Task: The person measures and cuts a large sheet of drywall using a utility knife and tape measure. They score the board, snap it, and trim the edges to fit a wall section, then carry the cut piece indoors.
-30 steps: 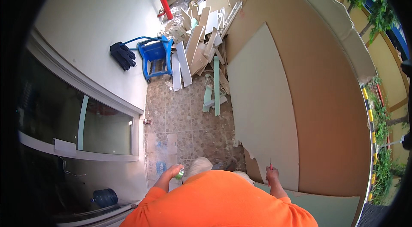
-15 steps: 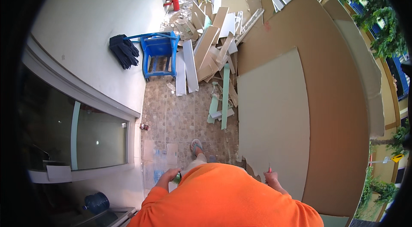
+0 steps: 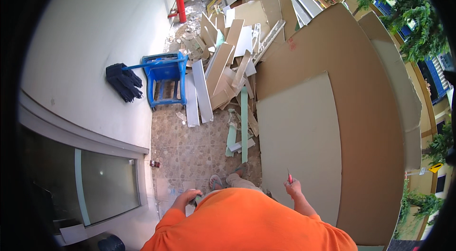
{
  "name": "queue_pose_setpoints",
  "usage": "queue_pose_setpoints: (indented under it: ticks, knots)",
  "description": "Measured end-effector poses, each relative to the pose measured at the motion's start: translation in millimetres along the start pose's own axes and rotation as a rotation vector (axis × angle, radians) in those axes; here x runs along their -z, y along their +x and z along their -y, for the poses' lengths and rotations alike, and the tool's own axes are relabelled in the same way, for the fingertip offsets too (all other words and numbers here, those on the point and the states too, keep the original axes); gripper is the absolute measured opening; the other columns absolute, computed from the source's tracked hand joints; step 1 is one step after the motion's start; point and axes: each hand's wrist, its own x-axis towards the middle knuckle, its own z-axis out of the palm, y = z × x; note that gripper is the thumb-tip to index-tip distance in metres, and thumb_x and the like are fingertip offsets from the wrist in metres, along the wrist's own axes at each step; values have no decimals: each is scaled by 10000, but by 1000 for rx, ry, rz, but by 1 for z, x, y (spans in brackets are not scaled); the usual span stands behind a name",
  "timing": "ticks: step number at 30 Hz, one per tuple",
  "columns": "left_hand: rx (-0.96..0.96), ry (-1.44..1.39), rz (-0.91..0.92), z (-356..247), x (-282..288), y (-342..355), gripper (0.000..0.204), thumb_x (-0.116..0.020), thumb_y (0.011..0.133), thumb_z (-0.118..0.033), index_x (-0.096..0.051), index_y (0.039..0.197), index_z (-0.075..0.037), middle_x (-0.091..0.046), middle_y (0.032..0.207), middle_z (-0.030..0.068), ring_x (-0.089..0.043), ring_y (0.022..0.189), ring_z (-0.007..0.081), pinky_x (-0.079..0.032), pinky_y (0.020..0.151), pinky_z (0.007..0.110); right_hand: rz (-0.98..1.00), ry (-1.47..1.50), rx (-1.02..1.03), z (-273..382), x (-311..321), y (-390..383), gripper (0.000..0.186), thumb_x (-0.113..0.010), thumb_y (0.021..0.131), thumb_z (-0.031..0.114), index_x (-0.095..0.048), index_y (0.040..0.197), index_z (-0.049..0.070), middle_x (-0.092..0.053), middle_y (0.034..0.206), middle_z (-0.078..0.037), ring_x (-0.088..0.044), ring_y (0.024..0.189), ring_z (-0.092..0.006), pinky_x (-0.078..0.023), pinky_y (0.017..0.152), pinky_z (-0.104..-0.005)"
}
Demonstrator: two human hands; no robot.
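My right hand (image 3: 294,188) is closed round a red-handled utility knife (image 3: 290,177), its thin blade pointing away from me. The hand is over the lower left part of a pale plasterboard piece (image 3: 301,127); I cannot tell whether it touches it. That piece lies against a larger brown-faced plasterboard sheet (image 3: 370,156), which fills the right side. Beside my left hip, my left hand (image 3: 185,199) curls round a small dark and greenish object, mostly hidden by the fingers and sleeve.
Board offcuts (image 3: 223,70) are heaped ahead, with green strips (image 3: 244,123) at the near end. A blue plastic chair (image 3: 164,80) and a dark mop head (image 3: 124,82) stand by the left wall. A small jar (image 3: 155,163) sits below the window (image 3: 109,180) on the patterned floor (image 3: 185,156).
My right hand with the knife has moved forward and slightly left over the board. A second foot now shows ahead of me. The surroundings have shifted downward in view.
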Motion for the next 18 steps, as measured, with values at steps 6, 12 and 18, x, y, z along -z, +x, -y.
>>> queue_pose_setpoints:
  ticks: [6,12,18]
  knots:
    - [99,26,68,-43,30,50,333,-693,804,-395,-715,960,-103,-651,851,53,-544,673,181,-422,618,363,-32,254,-372,-21,0,28,327,-737,877,301,-655,989,5,-719,814,-170,-721,643,-280,-572,597,-418]
    - [31,296,74,-128,36,45,420,-655,808,-430,-727,1036,-85,-683,923,69,-589,760,202,-455,676,377,63,286,-415,-39,-2,48,330,-663,929,278,-602,1030,-30,-665,743,-154,-678,546,-279,-558,502,-398]
    - [16,491,58,-195,24,32,518,-637,820,-446,-710,1148,-52,-702,1072,101,-617,917,252,-489,813,398,-62,310,-442,-59,-26,61,369,-634,947,352,-610,1015,-10,-658,700,-135,-677,547,-280,-557,502,-401]
